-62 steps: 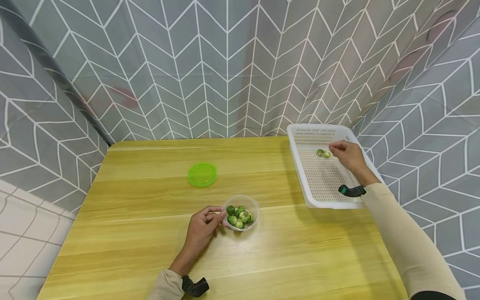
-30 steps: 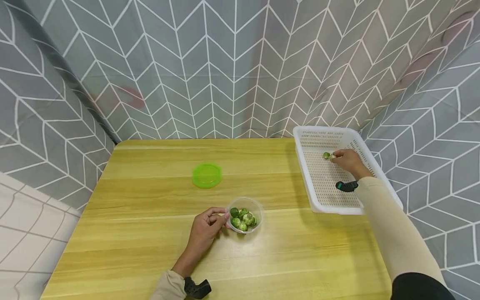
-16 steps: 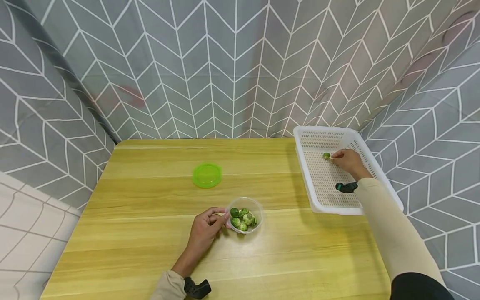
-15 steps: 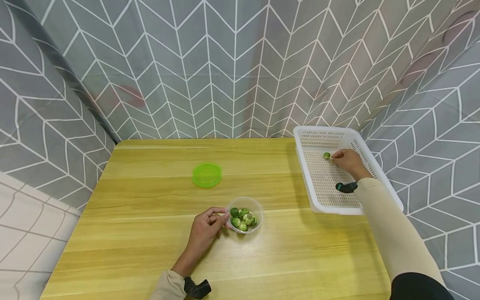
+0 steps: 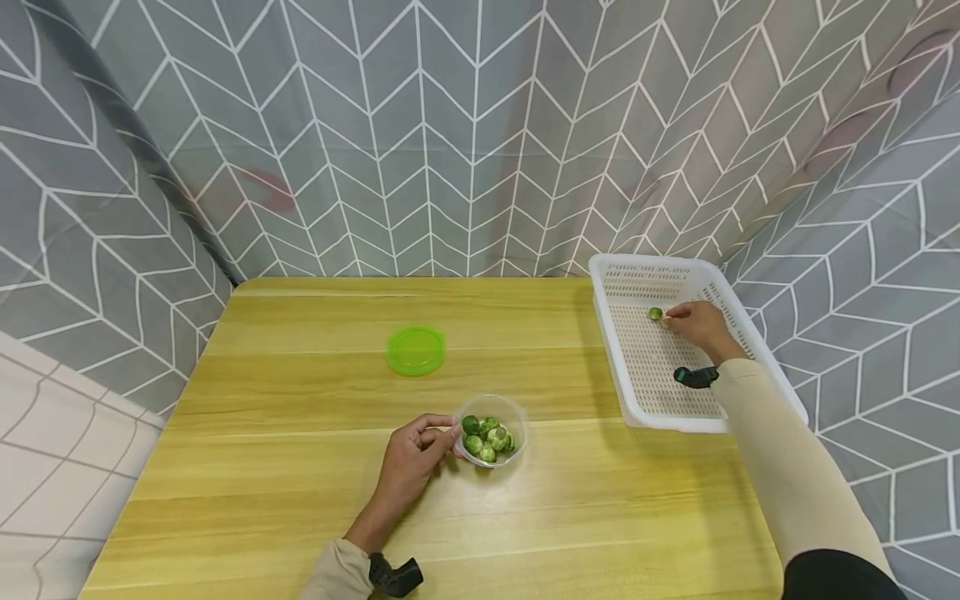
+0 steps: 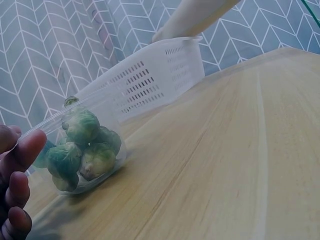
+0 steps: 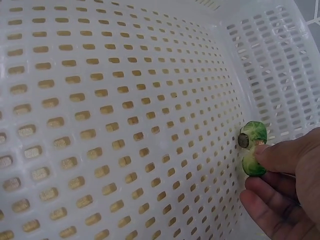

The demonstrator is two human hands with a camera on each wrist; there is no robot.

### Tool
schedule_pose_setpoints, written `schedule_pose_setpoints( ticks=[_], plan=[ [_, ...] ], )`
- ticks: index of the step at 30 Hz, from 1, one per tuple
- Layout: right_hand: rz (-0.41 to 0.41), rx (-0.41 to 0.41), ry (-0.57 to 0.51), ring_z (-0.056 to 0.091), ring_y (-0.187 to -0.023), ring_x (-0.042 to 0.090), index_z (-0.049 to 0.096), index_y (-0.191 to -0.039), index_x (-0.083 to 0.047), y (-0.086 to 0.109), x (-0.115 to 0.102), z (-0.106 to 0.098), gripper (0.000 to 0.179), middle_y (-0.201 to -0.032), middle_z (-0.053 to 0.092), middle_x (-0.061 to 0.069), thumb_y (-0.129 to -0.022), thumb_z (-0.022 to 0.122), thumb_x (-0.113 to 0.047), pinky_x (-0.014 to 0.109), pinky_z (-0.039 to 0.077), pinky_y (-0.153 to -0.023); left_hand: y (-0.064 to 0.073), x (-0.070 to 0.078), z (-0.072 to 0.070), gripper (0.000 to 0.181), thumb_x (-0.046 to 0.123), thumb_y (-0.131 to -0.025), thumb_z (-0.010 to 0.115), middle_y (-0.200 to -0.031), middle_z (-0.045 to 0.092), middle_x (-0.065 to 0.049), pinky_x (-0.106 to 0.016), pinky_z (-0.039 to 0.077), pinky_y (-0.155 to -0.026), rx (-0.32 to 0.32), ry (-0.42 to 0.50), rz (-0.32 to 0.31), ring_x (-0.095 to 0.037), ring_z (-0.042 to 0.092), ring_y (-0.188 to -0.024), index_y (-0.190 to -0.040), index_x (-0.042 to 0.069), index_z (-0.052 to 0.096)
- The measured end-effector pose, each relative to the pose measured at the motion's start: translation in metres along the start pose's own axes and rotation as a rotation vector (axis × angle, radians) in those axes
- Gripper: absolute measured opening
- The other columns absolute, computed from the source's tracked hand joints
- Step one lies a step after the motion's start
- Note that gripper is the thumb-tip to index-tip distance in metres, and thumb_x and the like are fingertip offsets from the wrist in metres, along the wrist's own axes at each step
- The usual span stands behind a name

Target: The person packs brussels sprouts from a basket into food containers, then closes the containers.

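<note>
My left hand [image 5: 408,458] pinches the rim of a small clear plastic tub [image 5: 517,417], which stands on the table and holds several green Brussels sprouts [image 5: 487,439]. In the left wrist view the sprouts [image 6: 82,127] show through the wall of the tub [image 6: 120,165], close to my fingertips [image 6: 32,145]. My right hand [image 5: 699,323] reaches into a white perforated basket [image 5: 630,367]. Its thumb and fingers pinch one Brussels sprout [image 7: 251,164], partly covered by the thumb. A second sprout [image 7: 256,131] lies right against it on the basket floor.
A round bright green lid [image 5: 416,350] lies on the wooden table [image 5: 262,400], behind the tub and to its left. The basket stands at the table's right back corner. Grey patterned curtains [image 5: 450,167] hang behind and at the sides.
Since two seconds ago my right hand has come down from beside the two sprouts and taken hold of the right one. My left hand stays on the tub. The head view has shifted slightly.
</note>
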State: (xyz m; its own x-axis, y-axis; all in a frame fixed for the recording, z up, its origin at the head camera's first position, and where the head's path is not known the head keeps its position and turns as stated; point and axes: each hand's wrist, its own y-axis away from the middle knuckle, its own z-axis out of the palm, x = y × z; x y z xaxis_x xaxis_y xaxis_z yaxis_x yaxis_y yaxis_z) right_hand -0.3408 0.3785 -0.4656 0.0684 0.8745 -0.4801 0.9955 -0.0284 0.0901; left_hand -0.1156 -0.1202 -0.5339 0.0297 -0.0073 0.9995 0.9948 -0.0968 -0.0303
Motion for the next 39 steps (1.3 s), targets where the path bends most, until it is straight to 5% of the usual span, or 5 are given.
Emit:
schedule_pose_setpoints(
  ticks=[7, 14, 24, 39],
  plan=[
    [-0.034, 0.030, -0.043, 0.071, -0.088, 0.036, 0.067, -0.119, 0.008, 0.002, -0.005, -0.003, 0.036, -0.111, 0.068, 0.030, -0.101, 0.062, -0.022, 0.027, 0.051, -0.064, 0.000, 0.000, 0.000, 0.024, 0.026, -0.095, 0.072, -0.076, 0.073, -0.012, -0.030, 0.046, -0.049, 0.005, -0.001, 0.000, -0.031, 0.055, -0.055, -0.111, 0.008, 0.071],
    [-0.076, 0.032, -0.093, 0.073, -0.094, 0.037, 0.064, -0.126, 0.006, 0.010, -0.015, -0.011, 0.041, -0.118, 0.066, 0.031, -0.102, 0.061, -0.027, 0.023, 0.056, -0.066, 0.001, 0.001, 0.000, 0.025, 0.025, -0.096, 0.072, -0.075, 0.074, -0.011, -0.029, 0.047, -0.049, 0.004, -0.012, 0.012, -0.028, 0.056, -0.054, -0.113, 0.007, 0.071],
    [-0.105, 0.055, -0.183, 0.071, -0.100, 0.039, 0.064, -0.129, 0.004, 0.029, -0.037, -0.015, 0.044, -0.120, 0.067, 0.028, -0.102, 0.061, -0.032, 0.043, 0.058, -0.083, 0.000, 0.000, 0.000, 0.027, 0.030, -0.095, 0.073, -0.074, 0.074, -0.006, -0.028, 0.046, -0.049, 0.022, -0.029, -0.008, -0.023, 0.056, -0.054, -0.112, 0.010, 0.072],
    [-0.195, 0.048, -0.311, 0.073, -0.095, 0.032, 0.069, -0.124, -0.003, 0.058, -0.082, -0.007, 0.038, -0.117, 0.071, 0.017, -0.100, 0.065, -0.032, 0.044, 0.057, -0.087, 0.001, 0.001, 0.001, 0.027, 0.026, -0.096, 0.071, -0.075, 0.074, -0.008, -0.029, 0.046, -0.049, 0.010, -0.021, 0.000, -0.025, 0.056, -0.054, -0.114, 0.007, 0.070]
  ],
)
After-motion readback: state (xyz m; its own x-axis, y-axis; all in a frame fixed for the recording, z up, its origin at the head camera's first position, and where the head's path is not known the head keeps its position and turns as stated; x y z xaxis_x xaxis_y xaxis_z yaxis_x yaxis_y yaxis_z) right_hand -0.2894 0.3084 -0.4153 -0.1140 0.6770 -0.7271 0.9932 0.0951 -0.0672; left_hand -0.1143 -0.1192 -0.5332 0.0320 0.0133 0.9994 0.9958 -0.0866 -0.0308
